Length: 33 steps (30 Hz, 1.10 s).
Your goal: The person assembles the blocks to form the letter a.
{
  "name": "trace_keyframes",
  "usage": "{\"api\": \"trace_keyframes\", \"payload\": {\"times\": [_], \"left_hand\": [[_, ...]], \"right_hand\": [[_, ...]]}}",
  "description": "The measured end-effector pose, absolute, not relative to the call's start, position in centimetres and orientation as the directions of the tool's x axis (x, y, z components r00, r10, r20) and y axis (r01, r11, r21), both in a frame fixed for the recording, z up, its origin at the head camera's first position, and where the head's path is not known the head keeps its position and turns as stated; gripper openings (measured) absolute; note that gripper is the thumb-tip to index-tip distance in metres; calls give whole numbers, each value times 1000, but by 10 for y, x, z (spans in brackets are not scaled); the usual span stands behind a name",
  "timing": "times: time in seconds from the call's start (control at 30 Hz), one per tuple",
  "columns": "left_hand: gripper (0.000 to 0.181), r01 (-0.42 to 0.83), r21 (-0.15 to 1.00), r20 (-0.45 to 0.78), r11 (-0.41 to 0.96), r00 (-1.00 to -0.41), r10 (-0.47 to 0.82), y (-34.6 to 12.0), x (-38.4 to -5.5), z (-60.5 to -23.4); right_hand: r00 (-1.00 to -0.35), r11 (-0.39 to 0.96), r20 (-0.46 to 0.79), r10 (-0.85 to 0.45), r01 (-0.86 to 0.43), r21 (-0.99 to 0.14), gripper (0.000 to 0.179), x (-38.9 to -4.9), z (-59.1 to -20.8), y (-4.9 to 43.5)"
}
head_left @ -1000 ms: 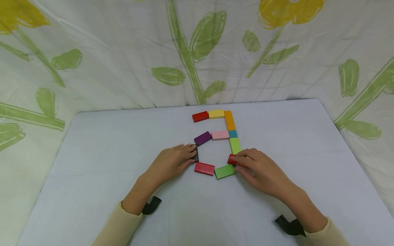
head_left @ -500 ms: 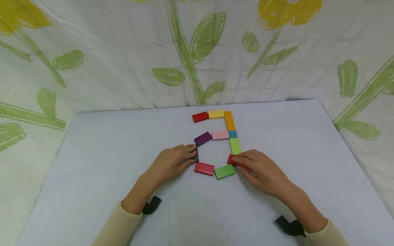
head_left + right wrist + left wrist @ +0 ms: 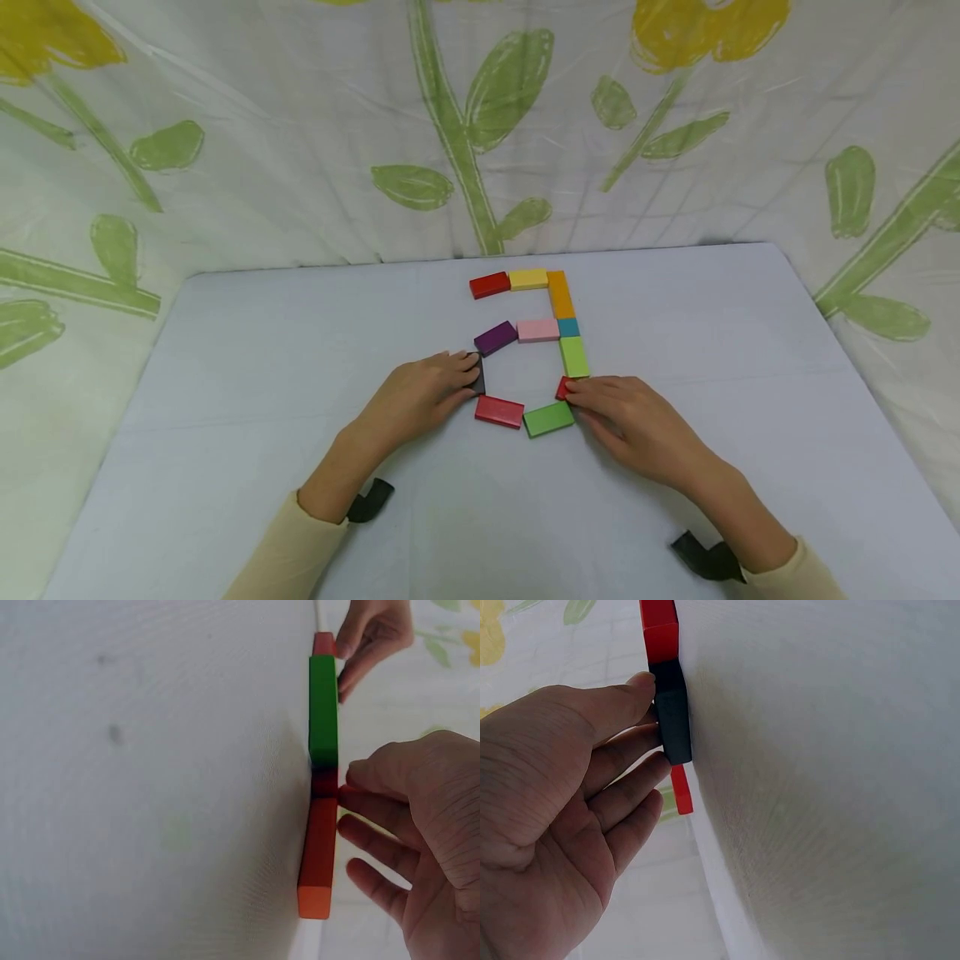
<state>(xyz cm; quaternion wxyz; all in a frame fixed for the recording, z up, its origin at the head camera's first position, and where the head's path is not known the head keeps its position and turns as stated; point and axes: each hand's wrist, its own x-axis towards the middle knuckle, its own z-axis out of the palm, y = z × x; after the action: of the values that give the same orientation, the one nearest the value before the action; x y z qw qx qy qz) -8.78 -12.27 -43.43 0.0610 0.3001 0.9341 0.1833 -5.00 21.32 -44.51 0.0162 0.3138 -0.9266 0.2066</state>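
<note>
My left hand (image 3: 416, 396) rests its fingertips on a dark block (image 3: 480, 379); in the left wrist view the thumb and fingers lie along the dark block (image 3: 673, 712). On the other side, my right hand (image 3: 630, 421) touches a small red block (image 3: 562, 388), partly covered by the fingers. An orange block (image 3: 319, 847), end to end with that red one, shows in the right wrist view under the fingertips but is hidden in the head view. A green block (image 3: 548, 419) and a rose-red block (image 3: 499, 412) lie between the hands.
Lime (image 3: 574, 357), teal (image 3: 567, 327), pink (image 3: 537, 331) and purple (image 3: 496, 338) blocks continue the ring. Farther back, orange (image 3: 561, 294), yellow (image 3: 528, 279) and red (image 3: 490, 285) blocks form a hook. All lie on a white-covered table (image 3: 300, 333) before a flower-patterned cloth.
My right hand has shifted slightly nearer me and flattened, with its fingers covering more of the small red block. The left hand and the other blocks stay where they were.
</note>
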Motion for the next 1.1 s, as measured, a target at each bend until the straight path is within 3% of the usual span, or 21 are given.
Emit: {"api": "trace_keyframes", "payload": {"times": [0.73, 1.1], "left_hand": [[41, 540, 380, 7, 751, -814, 581, -122, -87, -434], [42, 542, 382, 9, 748, -812, 584, -122, -87, -433]], "right_hand": [[-790, 716, 197, -581, -611, -338, 40, -43, -446, 215], [-813, 746, 154, -562, -578, -329, 42, -39, -443, 211]]}}
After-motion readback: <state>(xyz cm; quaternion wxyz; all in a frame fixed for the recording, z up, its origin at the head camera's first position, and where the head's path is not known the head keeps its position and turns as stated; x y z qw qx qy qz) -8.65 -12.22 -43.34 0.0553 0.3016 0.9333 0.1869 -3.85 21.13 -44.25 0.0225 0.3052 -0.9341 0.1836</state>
